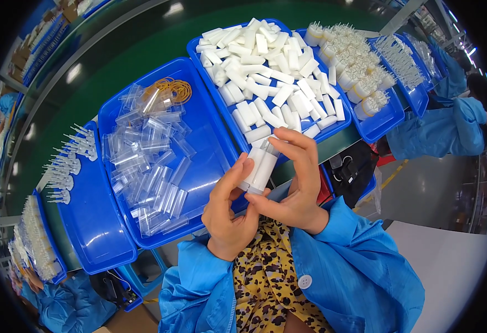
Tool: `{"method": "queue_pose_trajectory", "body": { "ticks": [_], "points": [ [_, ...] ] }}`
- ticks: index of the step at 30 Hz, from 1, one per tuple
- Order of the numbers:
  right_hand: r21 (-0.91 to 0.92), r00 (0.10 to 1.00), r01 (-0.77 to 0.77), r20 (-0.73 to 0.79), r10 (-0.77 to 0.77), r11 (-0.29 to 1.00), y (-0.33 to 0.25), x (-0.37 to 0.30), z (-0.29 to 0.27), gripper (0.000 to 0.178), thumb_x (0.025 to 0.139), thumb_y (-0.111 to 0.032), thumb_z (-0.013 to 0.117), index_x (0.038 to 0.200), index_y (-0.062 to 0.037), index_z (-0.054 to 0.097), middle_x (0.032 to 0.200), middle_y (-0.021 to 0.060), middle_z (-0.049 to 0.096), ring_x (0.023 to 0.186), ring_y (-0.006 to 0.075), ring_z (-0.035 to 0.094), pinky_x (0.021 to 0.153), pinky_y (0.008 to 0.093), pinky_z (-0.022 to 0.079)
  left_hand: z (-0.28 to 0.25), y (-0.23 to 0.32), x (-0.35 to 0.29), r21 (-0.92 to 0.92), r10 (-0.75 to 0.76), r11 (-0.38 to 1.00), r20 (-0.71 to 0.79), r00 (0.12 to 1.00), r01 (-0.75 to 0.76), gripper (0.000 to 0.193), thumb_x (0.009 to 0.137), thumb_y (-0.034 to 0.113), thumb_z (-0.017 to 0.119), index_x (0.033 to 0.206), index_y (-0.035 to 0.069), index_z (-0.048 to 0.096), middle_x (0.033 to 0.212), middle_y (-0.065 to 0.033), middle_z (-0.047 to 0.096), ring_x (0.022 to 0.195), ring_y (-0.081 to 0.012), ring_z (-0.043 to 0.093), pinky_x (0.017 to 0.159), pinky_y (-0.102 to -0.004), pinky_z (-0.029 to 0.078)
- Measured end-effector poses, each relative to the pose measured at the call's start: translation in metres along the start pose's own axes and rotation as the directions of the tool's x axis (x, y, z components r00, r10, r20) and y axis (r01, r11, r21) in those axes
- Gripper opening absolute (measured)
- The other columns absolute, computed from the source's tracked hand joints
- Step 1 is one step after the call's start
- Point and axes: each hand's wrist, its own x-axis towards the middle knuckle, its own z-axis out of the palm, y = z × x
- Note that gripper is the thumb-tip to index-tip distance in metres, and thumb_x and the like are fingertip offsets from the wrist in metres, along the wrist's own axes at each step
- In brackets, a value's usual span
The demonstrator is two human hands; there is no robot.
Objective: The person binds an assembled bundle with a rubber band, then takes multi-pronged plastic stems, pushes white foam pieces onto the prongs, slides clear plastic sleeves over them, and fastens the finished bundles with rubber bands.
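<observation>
Between my two hands is a bundle of white foam cylinders [263,171], side by side, with a greyish clear rim at the lower end. My left hand [227,213] closes on its left side with thumb and fingers. On the other side, my right hand [296,186] grips it, index finger at the top end and thumb at the bottom. Just beyond them, a blue tray [221,114] holds a heap of loose white foam cylinders [279,72]. Clear plastic sleeves [155,150] lie piled in the blue tray [204,161] to the left.
Yellowish rubber bands [171,90] lie by the sleeves. Farther left, a blue tray [96,222] carries white pronged parts [71,161]. Wrapped white bundles with thin prongs [360,66] fill a tray at right. Co-workers in blue sleeves [437,130] sit at both sides.
</observation>
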Motion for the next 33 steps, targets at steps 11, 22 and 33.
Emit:
{"method": "queue_pose_trajectory", "body": {
  "ticks": [11, 22, 33],
  "points": [
    [0.048, 1.0, 0.0, 0.013, 0.0, 0.999, -0.013, -0.001, 0.014, 0.066, 0.063, -0.021, 0.082, 0.119, -0.0004, 0.056, 0.121, 0.0141, 0.046, 0.112, 0.0307, 0.047, 0.092, 0.0375, 0.042, -0.017, 0.003, -0.004, 0.08, -0.098, 0.992, -0.029, 0.995, 0.1, 0.05, 0.077, -0.011, 0.067, 0.124, -0.002, 0.053, 0.126, -0.0223, 0.054, 0.114, -0.0324, 0.057, 0.084, -0.0378, 0.058],
    [-0.281, 0.99, 0.02, 0.137, 0.02, 0.96, 0.048, 0.069, 0.009, 0.027, 0.078, -0.015, 0.069, 0.102, -0.003, 0.065, 0.091, 0.0128, 0.06, 0.088, 0.0304, 0.057, 0.076, 0.0374, 0.046, -0.057, 0.013, -0.007, -0.186, -0.323, 0.932, -0.038, 0.946, 0.311, 0.048, 0.084, -0.008, 0.059, 0.129, 0.0, 0.045, 0.13, -0.02, 0.048, 0.114, -0.0292, 0.056, 0.086, -0.036, 0.056],
    [-0.197, 0.891, 0.268, 0.423, -0.165, 0.943, 0.016, 0.12, 0.058, 0.024, 0.078, -0.01, 0.067, 0.101, -0.0035, 0.065, 0.092, 0.0121, 0.059, 0.091, 0.0313, 0.057, 0.079, 0.0394, 0.047, -0.062, 0.006, -0.008, -0.33, -0.248, 0.92, -0.075, 0.966, 0.211, 0.033, 0.088, 0.004, 0.063, 0.117, -0.001, 0.051, 0.128, -0.0179, 0.044, 0.111, -0.023, 0.052, 0.093, -0.0343, 0.048]
  ]
}}
